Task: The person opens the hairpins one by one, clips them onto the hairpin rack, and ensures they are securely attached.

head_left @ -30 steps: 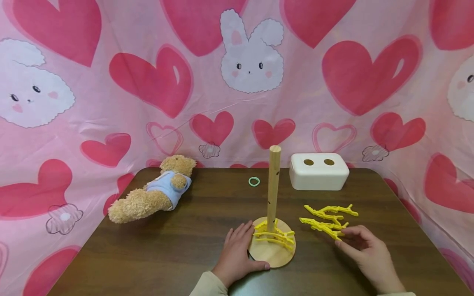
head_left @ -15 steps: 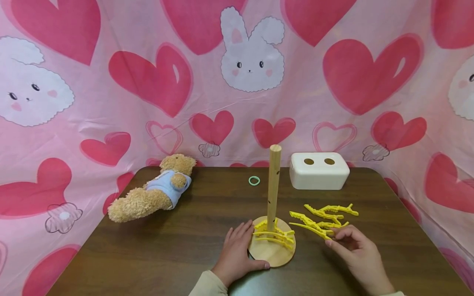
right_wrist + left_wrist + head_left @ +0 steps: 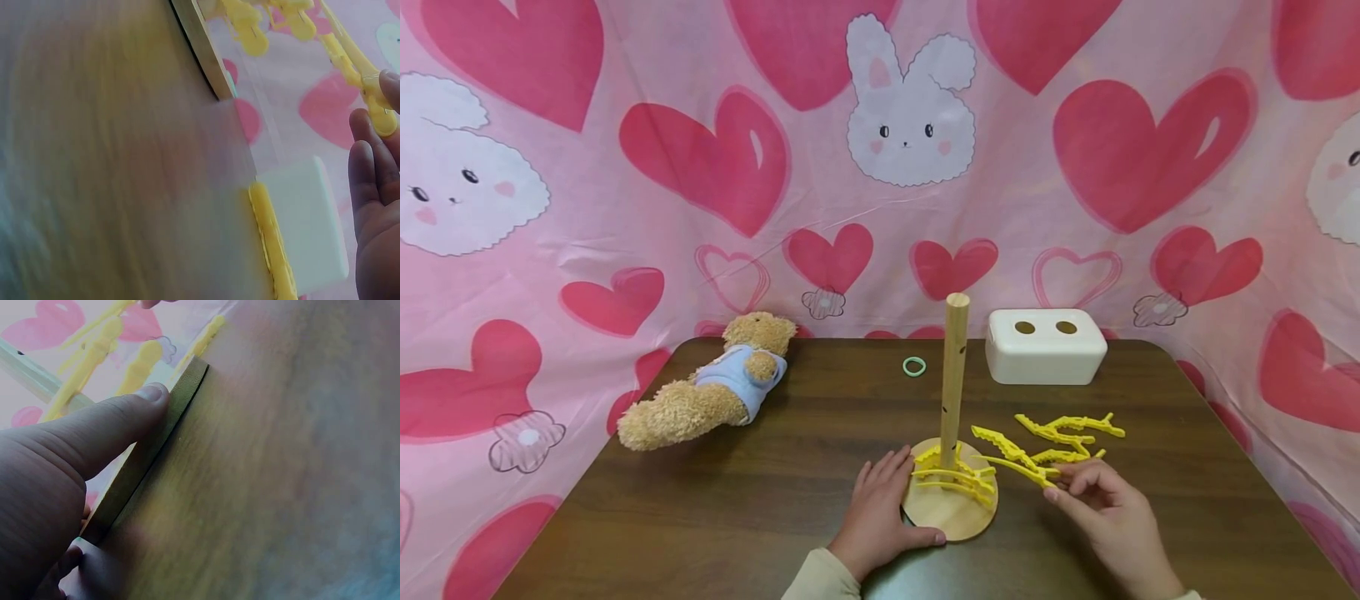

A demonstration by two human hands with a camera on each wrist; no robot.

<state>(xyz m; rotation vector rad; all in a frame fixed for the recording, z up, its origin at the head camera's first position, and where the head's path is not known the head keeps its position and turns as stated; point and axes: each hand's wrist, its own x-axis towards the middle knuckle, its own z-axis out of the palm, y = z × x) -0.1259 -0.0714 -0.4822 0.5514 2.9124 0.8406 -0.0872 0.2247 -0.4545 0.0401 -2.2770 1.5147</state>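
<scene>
My left hand (image 3: 883,517) holds the round base (image 3: 951,529) of a wooden stand, its thumb (image 3: 137,406) against the front rim and its fingers along the left side. From that base rises an upright wooden post (image 3: 953,375). Yellow hair clips (image 3: 958,479) lie around the foot of the post. My right hand (image 3: 1108,517) pinches another yellow alligator hair clip (image 3: 1018,457) by its handle end, thumb against fingers. The held clip's jaws are spread, and their tips point left, overlapping the base's right edge in the head view.
More yellow hair clips (image 3: 1067,427) lie on the brown table (image 3: 820,467) beyond the right hand. A white box with two round holes (image 3: 1045,358) stands at the back right. A green ring (image 3: 914,367) lies behind the post; a teddy bear (image 3: 722,383) lies at the left.
My right hand has carried the yellow hair clip leftward, away from the other clips and up to the wooden base. The left hand has stayed on the base.
</scene>
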